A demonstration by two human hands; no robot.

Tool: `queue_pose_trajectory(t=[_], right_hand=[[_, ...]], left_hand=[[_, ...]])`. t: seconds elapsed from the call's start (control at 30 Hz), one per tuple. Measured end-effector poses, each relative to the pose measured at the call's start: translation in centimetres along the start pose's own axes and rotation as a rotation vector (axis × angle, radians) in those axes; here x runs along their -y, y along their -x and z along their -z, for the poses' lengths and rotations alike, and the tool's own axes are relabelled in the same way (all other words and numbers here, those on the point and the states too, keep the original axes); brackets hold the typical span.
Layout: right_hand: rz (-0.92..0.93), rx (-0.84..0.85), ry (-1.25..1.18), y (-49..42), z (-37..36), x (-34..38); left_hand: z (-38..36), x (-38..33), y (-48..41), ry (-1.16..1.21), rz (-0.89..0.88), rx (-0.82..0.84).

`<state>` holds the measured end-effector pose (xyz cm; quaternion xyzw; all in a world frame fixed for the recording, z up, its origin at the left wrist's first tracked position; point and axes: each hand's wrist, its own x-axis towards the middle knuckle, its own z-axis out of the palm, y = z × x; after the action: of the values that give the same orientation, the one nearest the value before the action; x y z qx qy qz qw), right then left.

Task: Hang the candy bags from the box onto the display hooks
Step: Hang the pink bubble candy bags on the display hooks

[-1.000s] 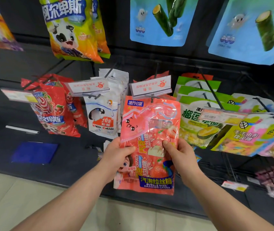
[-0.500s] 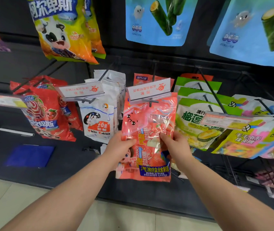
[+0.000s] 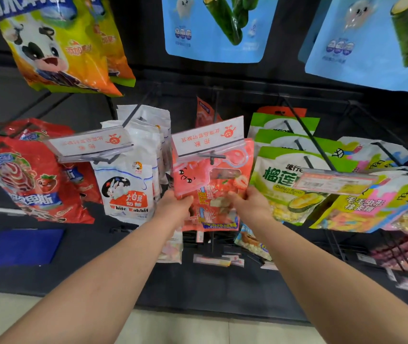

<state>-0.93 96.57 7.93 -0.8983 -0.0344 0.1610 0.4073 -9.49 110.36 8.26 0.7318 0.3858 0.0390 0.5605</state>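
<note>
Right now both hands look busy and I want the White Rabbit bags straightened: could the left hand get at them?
Probably yes. The left hand sits right beside the White Rabbit bags with nothing between, but it grips the pink candy bag, so it must let go first.

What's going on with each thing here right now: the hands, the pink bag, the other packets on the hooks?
Left hand: gripping the pink bag's left edge.
Right hand: gripping its right edge.
Pink candy bag: held upright, top at the hook under the price tag; whether it is threaded on, I cannot tell.
White Rabbit bags: hanging.
Green durian bags: hanging.
Red bags: hanging.
</note>
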Motion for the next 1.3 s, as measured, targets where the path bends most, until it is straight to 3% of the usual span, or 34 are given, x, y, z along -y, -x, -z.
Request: queue_pose_trajectory(t=[0.1, 0.27, 0.33, 0.4, 0.83, 1.3], right_hand=[[0.032, -0.009, 0.13, 0.7, 0.5, -0.1], [0.29, -0.006, 0.744, 4.6, 2.3, -1.3], [0.314, 0.024, 0.87, 6.2, 3.3, -1.7], [0.281, 0.054, 0.919, 7.9, 4.1, -2.2], [-0.037, -0.099, 0.877, 18.9, 14.5, -10.9], [-0.382, -0.338, 0.737, 36.0, 33.2, -29.6]], left_hand=[[0.2, 0.0, 0.5, -0.102, -0.03, -0.014], [0.2, 1.1, 3.3, -0.789, -0.318, 0.123], [0.3, 1.1, 4.6, -1.086, -0.468, 0.132], [0.3, 0.5, 6.0, -1.209, -0.556, 0.162], [-8.4, -2.6, 14.9, -1.328, -0.871, 0.375], [-29.6, -5.6, 37.7, -1.342, -1.24, 0.621]])
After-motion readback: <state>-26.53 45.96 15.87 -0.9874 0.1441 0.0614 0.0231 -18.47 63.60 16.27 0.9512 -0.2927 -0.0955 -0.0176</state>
